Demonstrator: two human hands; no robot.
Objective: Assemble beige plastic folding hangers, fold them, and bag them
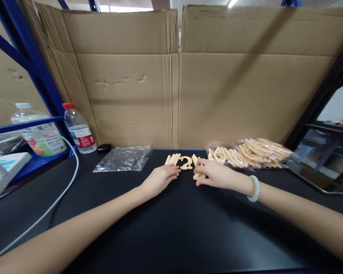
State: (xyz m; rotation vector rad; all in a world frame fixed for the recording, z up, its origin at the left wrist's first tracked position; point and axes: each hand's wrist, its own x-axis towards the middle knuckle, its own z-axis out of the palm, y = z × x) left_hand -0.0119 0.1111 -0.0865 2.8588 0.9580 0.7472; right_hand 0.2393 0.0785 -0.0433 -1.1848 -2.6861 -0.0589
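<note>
My left hand [159, 179] rests on the black tabletop, its fingers stretched out over the lower ends of several pale wooden sticks [173, 158]. Those sticks lie side by side, slanting away from me. Just to their right is a curved wooden piece [186, 163] shaped like a 2 or a question mark. My right hand [215, 174], with a pale coiled band [254, 189] at the wrist, has its thumb and fingers curled around a small group of wooden pieces [199, 176]. The fingers partly hide this group.
Clear bags of wooden pieces [260, 152] lie at the back right, by a dark glossy panel [317, 177]. A flat plastic bag [124, 159] is at the back left, near a red-capped bottle [79, 131]. A white cable [71, 179] crosses the left; cardboard [125, 91] walls the back.
</note>
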